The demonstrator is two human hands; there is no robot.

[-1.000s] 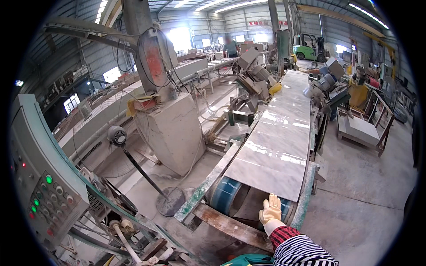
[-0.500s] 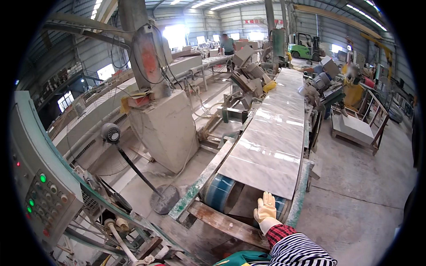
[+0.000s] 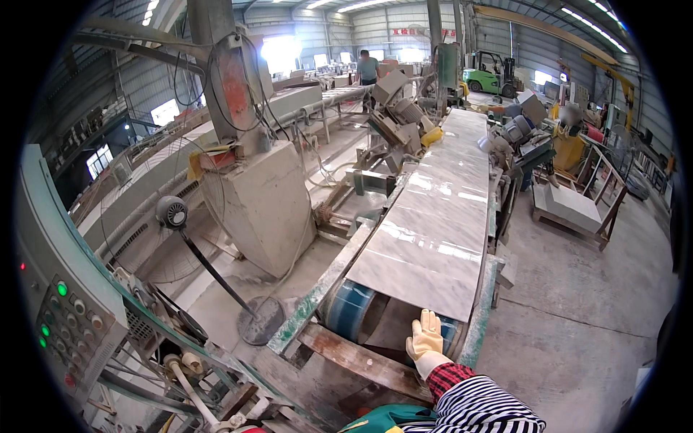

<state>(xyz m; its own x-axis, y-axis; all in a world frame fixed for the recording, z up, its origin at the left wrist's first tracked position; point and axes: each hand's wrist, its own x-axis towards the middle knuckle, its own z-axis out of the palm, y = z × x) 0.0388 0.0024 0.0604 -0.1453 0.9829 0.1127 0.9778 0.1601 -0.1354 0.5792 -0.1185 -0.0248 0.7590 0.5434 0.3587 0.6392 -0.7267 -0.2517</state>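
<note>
1. Judging by how things lie now, pale grey-veined slabs (image 3: 426, 249) run end to end along the conveyor, from the near end back between the motor units on the left (image 3: 404, 119) and right (image 3: 514, 133). So that part looks done, I'd say.
2. The nearest slab's front edge sits over the blue roller (image 3: 350, 310) at the near end, and it's lying flat. Nothing's been lifted off at this end, so any handling of that piece is left as far as I can tell.
3. Right hand (image 3: 424, 340), in a cream glove, is open with the fingers stretched out, right by that front edge. It isn't gripping anything. Can't tell if the fingertips actually touch the stone or hang just short of it.
4. Left hand isn't in view, so no clue what it's up to.
5. Hard-to-see stuff: the glove covers part of the roller's right end, the far slabs get lost in glare and distance, and the seams are faint. The control panel (image 3: 79, 317) is cut off by the dark rim on the left. Someone on the far right is mostly hidden behind machinery, and the far co-worker (image 3: 367, 69) is too small to read.
</note>
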